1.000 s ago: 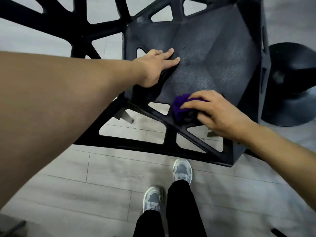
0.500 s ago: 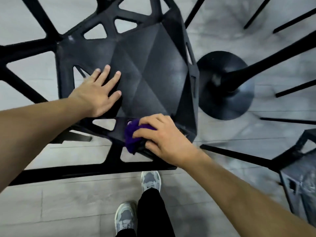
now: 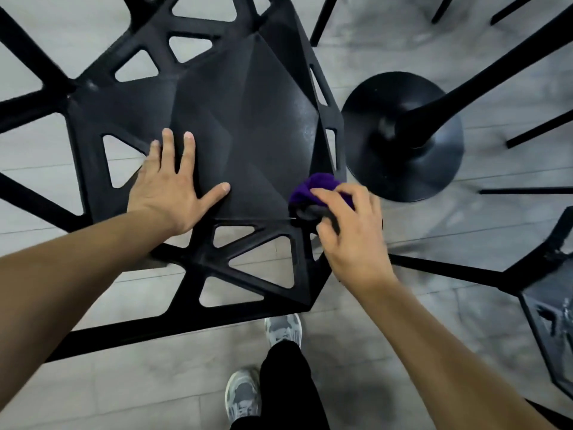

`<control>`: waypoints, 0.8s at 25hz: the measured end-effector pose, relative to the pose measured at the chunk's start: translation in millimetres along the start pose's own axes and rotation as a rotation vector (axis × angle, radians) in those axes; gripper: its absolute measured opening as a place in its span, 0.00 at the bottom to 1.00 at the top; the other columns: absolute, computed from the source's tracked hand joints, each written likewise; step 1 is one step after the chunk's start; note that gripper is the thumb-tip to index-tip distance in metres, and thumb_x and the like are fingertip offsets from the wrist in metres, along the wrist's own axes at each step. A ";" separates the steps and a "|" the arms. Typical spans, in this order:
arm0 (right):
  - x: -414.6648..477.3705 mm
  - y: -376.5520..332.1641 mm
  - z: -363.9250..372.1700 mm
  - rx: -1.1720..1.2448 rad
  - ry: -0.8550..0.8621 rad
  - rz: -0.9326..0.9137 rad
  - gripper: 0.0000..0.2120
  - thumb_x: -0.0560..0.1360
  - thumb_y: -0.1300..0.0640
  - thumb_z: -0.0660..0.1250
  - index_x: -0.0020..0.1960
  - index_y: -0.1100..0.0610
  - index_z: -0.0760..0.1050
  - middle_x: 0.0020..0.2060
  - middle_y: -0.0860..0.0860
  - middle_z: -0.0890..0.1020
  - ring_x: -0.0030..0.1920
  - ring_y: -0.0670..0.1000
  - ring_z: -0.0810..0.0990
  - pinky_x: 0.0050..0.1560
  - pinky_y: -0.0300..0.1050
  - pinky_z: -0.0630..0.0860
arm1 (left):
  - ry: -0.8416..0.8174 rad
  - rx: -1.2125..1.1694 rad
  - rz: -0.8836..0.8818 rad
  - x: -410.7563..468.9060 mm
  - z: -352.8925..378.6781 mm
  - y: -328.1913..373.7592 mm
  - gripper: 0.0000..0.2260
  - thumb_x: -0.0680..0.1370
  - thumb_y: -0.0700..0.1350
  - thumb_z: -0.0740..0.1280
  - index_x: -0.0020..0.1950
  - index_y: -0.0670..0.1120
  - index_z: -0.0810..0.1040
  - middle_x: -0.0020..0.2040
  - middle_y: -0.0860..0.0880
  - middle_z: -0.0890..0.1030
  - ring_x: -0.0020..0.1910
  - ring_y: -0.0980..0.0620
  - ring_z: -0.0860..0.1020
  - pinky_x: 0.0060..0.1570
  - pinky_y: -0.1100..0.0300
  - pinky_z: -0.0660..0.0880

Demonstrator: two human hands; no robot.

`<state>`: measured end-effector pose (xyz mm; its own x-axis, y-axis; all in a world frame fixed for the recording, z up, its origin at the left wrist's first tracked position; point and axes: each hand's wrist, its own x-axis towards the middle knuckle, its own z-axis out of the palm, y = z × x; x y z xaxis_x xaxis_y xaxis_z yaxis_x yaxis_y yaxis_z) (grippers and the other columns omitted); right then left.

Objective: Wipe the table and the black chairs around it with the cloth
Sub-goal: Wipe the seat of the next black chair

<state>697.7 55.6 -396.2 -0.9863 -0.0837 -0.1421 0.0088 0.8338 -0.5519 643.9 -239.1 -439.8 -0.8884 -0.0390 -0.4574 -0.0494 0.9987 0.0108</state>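
A black chair (image 3: 248,119) with a faceted seat and triangular cut-outs fills the upper middle of the head view. My left hand (image 3: 169,187) lies flat on the seat's near left part, fingers spread. My right hand (image 3: 347,231) grips a bunched purple cloth (image 3: 313,186) at the seat's near right corner, next to the chair's rim. Part of the cloth is hidden under my fingers.
The table's round black base (image 3: 403,169) and slanted column stand just right of the chair. A second black chair (image 3: 552,308) is at the right edge, with thin black legs across the grey plank floor (image 3: 124,383). My shoes and black trousers are at the bottom centre.
My right hand has slid the cloth along the seat's near edge to its right corner. My left hand has shifted toward the seat's middle. The view has swung right, revealing more of the table base.
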 end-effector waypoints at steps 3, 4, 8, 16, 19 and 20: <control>-45.2 -15.7 -2.7 -0.028 -0.088 -0.143 0.20 0.74 0.54 0.60 0.64 0.45 0.77 0.61 0.47 0.73 0.56 0.53 0.71 0.57 0.54 0.74 | -0.020 -0.012 -0.002 -0.2 1.0 0.1 0.51 0.70 0.79 0.39 0.82 0.47 0.35 0.83 0.38 0.41 0.82 0.37 0.45 0.81 0.45 0.48; -66.9 -18.6 -8.9 -0.001 -0.137 -0.168 0.20 0.74 0.53 0.60 0.64 0.43 0.76 0.62 0.45 0.72 0.57 0.51 0.70 0.57 0.51 0.74 | -0.027 -0.016 -0.008 -0.4 -2.9 2.9 0.51 0.70 0.80 0.39 0.82 0.46 0.35 0.83 0.38 0.41 0.82 0.37 0.46 0.81 0.45 0.48; -90.1 -7.1 -4.8 0.016 -0.110 -0.268 0.23 0.75 0.54 0.62 0.69 0.41 0.73 0.63 0.46 0.72 0.59 0.50 0.71 0.57 0.50 0.75 | 0.061 -0.098 0.000 -5.7 -16.4 15.8 0.44 0.76 0.73 0.49 0.84 0.48 0.46 0.83 0.39 0.49 0.81 0.37 0.53 0.80 0.44 0.53; 30.9 15.7 13.4 0.011 0.199 -0.145 0.22 0.77 0.57 0.64 0.70 0.47 0.75 0.63 0.49 0.72 0.58 0.54 0.70 0.60 0.48 0.69 | 0.196 -0.132 0.136 6.2 8.5 47.0 0.31 0.82 0.64 0.45 0.83 0.58 0.40 0.84 0.48 0.42 0.83 0.44 0.42 0.80 0.43 0.46; 117.1 2.3 20.1 0.116 0.333 -0.050 0.20 0.78 0.62 0.67 0.69 0.51 0.76 0.61 0.53 0.72 0.58 0.57 0.71 0.63 0.56 0.72 | 0.217 -0.164 0.137 5.0 11.1 48.3 0.30 0.83 0.62 0.47 0.83 0.58 0.40 0.84 0.50 0.40 0.83 0.46 0.39 0.80 0.42 0.46; 152.8 -4.5 23.2 0.111 0.343 -0.064 0.20 0.77 0.63 0.68 0.69 0.53 0.76 0.60 0.55 0.72 0.57 0.59 0.72 0.62 0.59 0.73 | 0.223 -0.180 0.140 5.2 10.8 48.4 0.30 0.83 0.62 0.48 0.83 0.58 0.41 0.84 0.51 0.40 0.83 0.47 0.39 0.80 0.43 0.46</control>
<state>550.8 26.3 -434.5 -0.9832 0.0700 0.1688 -0.0552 0.7671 -0.6392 641.8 -190.6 -451.2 -0.9694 0.0726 -0.2345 0.0182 0.9739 0.2262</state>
